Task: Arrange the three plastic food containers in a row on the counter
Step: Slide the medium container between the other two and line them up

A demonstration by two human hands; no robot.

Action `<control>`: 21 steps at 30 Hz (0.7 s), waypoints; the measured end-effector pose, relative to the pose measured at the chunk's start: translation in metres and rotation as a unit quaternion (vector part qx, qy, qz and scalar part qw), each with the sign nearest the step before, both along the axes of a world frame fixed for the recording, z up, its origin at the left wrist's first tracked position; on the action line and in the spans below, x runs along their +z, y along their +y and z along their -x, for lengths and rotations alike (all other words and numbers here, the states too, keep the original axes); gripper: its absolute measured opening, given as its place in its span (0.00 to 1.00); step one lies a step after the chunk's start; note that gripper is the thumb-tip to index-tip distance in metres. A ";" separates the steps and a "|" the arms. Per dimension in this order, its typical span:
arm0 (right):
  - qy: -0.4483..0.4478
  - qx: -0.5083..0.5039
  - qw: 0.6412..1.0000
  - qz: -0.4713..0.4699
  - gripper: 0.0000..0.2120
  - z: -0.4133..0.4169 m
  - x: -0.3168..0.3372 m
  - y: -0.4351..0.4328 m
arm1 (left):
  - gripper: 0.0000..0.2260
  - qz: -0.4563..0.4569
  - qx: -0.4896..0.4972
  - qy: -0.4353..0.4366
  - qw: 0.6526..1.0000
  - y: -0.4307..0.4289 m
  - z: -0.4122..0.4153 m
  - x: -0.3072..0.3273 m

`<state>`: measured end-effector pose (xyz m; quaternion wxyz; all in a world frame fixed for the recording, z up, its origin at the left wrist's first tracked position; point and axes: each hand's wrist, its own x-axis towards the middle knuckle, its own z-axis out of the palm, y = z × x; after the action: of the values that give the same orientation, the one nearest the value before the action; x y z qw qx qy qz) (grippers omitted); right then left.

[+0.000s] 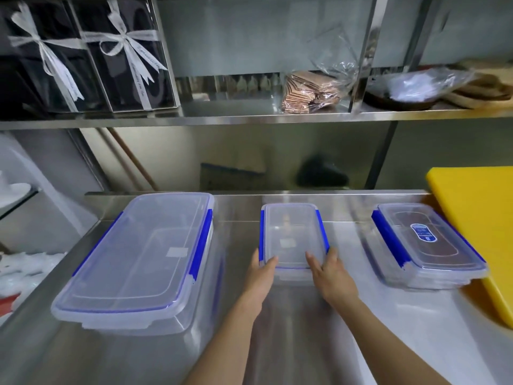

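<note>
Three clear plastic containers with blue latches stand on the steel counter (319,329). The large container (144,257) is at the left. The small container (291,232) is in the middle, and both hands grip its near end: my left hand (262,276) on its left corner, my right hand (331,276) on its right corner, thumbs on the lid. The flat labelled container (427,245) sits at the right, partly resting against the yellow board.
A yellow cutting board (477,218) lies at the counter's right edge. Above, a steel shelf (249,116) carries ribboned clear gift boxes (88,56), a bag of wafers (311,93) and wrapped dishes (416,87). White items lie left of the counter.
</note>
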<state>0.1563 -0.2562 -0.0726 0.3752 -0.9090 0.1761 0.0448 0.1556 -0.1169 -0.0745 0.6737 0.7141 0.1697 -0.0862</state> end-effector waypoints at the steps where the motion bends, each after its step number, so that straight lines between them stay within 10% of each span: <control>1: -0.014 0.006 1.000 0.022 0.28 0.002 0.001 -0.006 | 0.21 -0.017 0.007 -0.005 1.000 -0.001 0.000 0.000; 6: -0.153 -0.077 0.978 0.123 0.20 -0.002 0.018 -0.068 | 0.24 -0.287 0.081 -0.199 0.933 -0.038 0.005 0.018; 9: -0.177 -0.151 0.959 0.163 0.17 -0.004 0.033 -0.115 | 0.22 -0.220 -0.027 -0.231 0.947 -0.090 0.002 0.032; 14: -0.125 -0.216 0.952 0.178 0.21 0.001 0.034 -0.197 | 0.28 -0.051 -0.164 -0.034 0.985 -0.173 -0.010 0.034; 21: -0.031 -0.183 0.978 0.090 0.27 -0.004 0.004 -0.234 | 0.33 0.055 -0.190 0.069 0.978 -0.246 -0.012 0.011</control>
<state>0.1607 -0.4902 -0.0686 0.2985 -0.8925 0.3309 -0.0689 0.1674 -0.3627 -0.0639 0.6702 0.6872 0.0715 -0.2710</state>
